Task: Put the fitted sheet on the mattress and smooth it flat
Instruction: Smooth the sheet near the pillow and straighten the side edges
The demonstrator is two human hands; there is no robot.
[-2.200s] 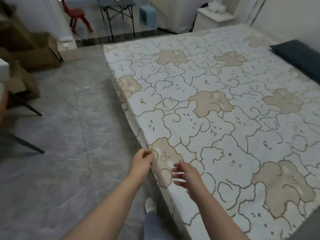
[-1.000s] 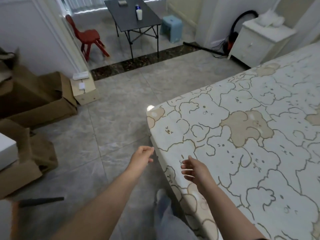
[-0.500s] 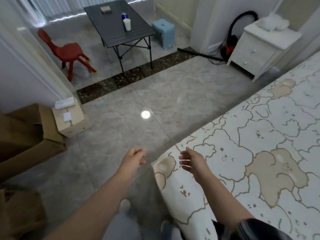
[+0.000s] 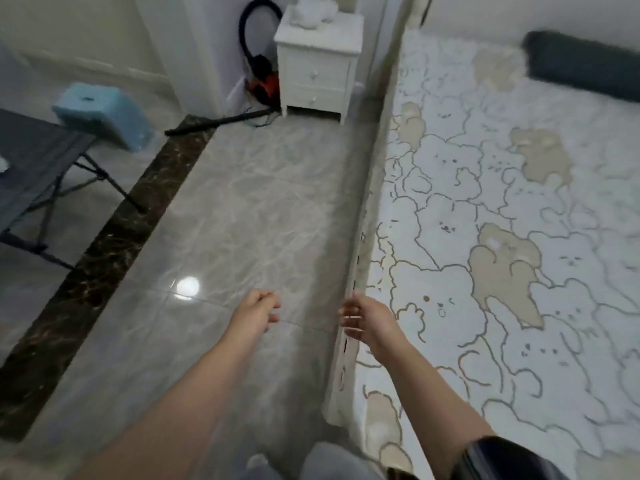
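Note:
The fitted sheet (image 4: pixel 485 216), white with beige cartoon bears, covers the mattress on the right of the head view and hangs down its left side. My right hand (image 4: pixel 367 317) hovers at the bed's left edge with loosely curled fingers and holds nothing. My left hand (image 4: pixel 256 310) hangs over the floor to the left of the bed, fingers loosely curled and empty. Neither hand touches the sheet.
A dark pillow (image 4: pixel 581 67) lies at the bed's far end. A white nightstand (image 4: pixel 318 64) stands by the bed's head with a vacuum cleaner (image 4: pixel 259 77) beside it. A blue stool (image 4: pixel 104 112) and a dark folding table (image 4: pixel 38 168) stand on the left.
My view has swung right around the bed's corner and now runs along its left side. Both hands let go of the sheet's edge and hang free.

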